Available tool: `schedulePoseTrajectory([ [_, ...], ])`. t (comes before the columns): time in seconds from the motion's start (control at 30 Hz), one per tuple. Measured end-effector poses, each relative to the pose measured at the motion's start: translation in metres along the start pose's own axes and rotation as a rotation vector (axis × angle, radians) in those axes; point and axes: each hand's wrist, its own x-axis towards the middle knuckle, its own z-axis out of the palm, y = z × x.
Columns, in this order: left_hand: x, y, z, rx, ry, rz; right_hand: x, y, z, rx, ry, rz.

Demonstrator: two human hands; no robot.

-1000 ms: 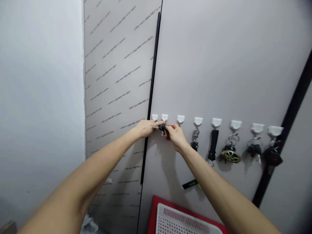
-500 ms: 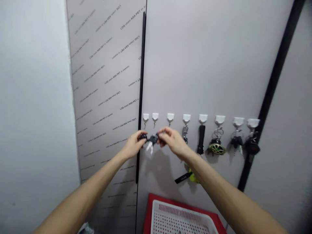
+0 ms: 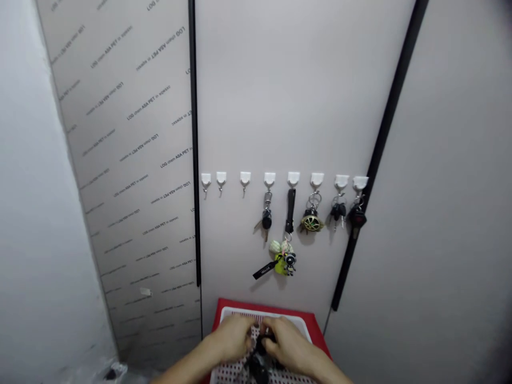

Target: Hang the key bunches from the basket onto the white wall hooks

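Low in the head view, my left hand (image 3: 235,337) and my right hand (image 3: 285,341) are close together over a white perforated basket (image 3: 226,373). Between them is a dark bunch of keys (image 3: 259,368), blurred, with the fingers of both hands closed around its upper part. The lower end of the bunch hangs over the basket or touches its floor; I cannot tell which. My fingers hide where they grip it.
White hooks line the door above. The three leftmost, such as this hook (image 3: 245,178), carry nothing. Others hold a key bunch (image 3: 266,217), a black strap (image 3: 290,210) with charms, and a green-gold charm (image 3: 312,223). A red surface (image 3: 320,337) lies under the basket.
Both hands have moved down from in front of the left hooks to the basket, taking the keys with them. The view has shifted, so the hooks now appear further left.
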Motion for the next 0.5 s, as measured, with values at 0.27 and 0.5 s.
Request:
schedulePoseTrajectory([
  [0.27, 0.063, 0.072, -0.115, -0.179, 0.784, 0.044, 0.022, -0.022, -0.129, 0.094, 0.765, 0.061],
  [0.5, 0.104, 0.098, -0.130, -0.153, 0.803, -0.024, 0.056, -0.031, -0.167, -0.203, 0.781, 0.266],
])
